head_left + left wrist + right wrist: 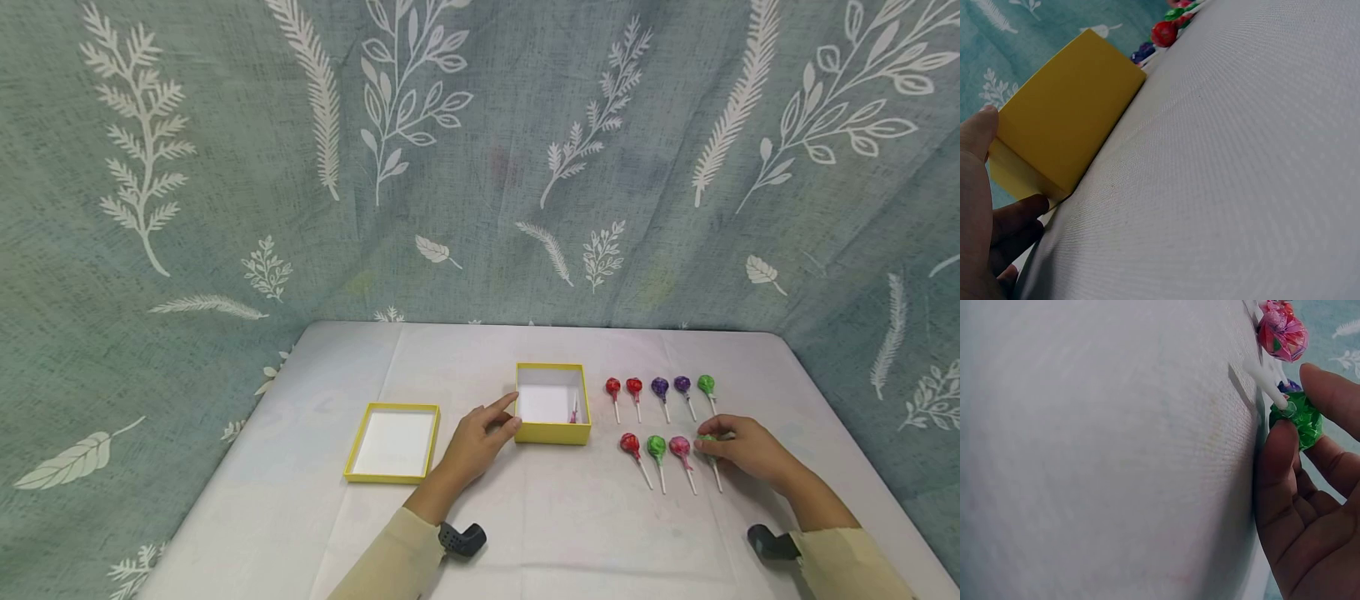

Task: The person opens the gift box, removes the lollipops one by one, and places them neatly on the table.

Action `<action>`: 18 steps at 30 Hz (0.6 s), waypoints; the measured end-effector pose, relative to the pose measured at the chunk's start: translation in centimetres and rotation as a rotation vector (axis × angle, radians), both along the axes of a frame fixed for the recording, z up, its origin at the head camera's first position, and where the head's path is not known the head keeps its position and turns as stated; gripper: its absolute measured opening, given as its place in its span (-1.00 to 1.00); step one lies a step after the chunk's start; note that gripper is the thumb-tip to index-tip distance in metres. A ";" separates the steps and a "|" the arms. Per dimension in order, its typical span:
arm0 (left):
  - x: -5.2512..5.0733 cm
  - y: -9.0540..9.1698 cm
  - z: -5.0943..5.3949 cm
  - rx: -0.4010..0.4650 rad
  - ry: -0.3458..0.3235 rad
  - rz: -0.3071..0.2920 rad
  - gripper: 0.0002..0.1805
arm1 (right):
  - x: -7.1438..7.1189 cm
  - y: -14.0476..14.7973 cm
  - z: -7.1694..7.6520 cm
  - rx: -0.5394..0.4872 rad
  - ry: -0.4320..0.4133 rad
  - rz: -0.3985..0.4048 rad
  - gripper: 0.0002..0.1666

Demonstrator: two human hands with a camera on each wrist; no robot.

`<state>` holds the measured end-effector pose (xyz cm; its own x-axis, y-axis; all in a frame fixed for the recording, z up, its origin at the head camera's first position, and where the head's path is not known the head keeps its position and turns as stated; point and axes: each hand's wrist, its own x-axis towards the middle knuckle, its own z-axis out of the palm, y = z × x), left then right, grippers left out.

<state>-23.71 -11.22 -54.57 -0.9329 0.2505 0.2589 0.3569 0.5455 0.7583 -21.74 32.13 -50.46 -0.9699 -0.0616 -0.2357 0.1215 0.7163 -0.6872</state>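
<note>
My left hand (480, 440) rests its fingertips on the left side of a yellow open-topped box (553, 432); in the left wrist view the fingers (1019, 219) touch near its lower corner. Inside the white-lined box, at its right front, is a pink-wrapped lollipop (574, 414). With thumb and fingers, my right hand (750, 450) pinches the green-wrapped head of a lollipop (1302, 422), its white stick pointing out. In the head view that hand partly covers this lollipop. Left of it in the front row lie a pink lollipop (680, 447), a green lollipop (657, 447) and a red lollipop (630, 444).
Behind the front row lie more lollipops: two red, two purple lollipops (660, 387) and a green lollipop (707, 384). A yellow-rimmed lid (392, 477) lies white inside up, left of the box. A leaf-patterned cloth (480, 167) hangs behind the white table (585, 533).
</note>
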 end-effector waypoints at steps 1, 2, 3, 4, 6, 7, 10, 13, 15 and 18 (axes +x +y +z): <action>0.0 0.0 0.0 0.000 -0.002 0.000 -0.36 | 0.0 -0.1 0.1 0.002 0.000 0.001 -0.51; 0.0 0.0 0.1 0.000 -0.003 0.001 -0.37 | 0.0 -0.1 0.1 0.004 -0.001 0.001 -0.51; 0.0 0.0 0.1 -0.003 -0.004 0.001 -0.36 | 0.0 -0.1 0.2 0.006 -0.002 0.002 -0.50; 0.0 0.0 0.1 -0.006 -0.006 0.001 -0.36 | 0.0 -0.2 0.2 0.007 -0.004 0.002 -0.50; 0.0 0.0 0.2 -0.008 -0.011 0.002 -0.36 | 0.0 -0.2 0.2 0.009 -0.006 0.000 -0.49; 0.0 0.0 0.2 -0.008 -0.011 0.002 -0.36 | 0.0 -0.2 0.2 0.010 -0.006 0.000 -0.49; 0.0 0.0 0.1 -0.008 -0.006 0.001 -0.35 | 0.0 -0.3 0.0 0.014 -0.002 -0.003 -0.48; 0.0 0.0 0.0 -0.003 0.001 0.001 -0.35 | 0.0 -0.3 -0.1 0.017 -0.002 -0.006 -0.49; 0.0 0.0 0.0 -0.003 0.003 0.002 -0.35 | -0.1 -0.2 -0.1 0.020 -0.006 -0.009 -0.49; 0.0 0.0 0.0 -0.003 0.012 -0.001 -0.36 | -0.2 -0.1 -0.3 0.029 -0.012 -0.011 -0.51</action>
<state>-23.67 -11.24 -54.59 -0.9295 0.2519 0.2693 0.3664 0.5477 0.7522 -21.90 31.98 -50.71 -0.9675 -0.0441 -0.2491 0.1377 0.7342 -0.6648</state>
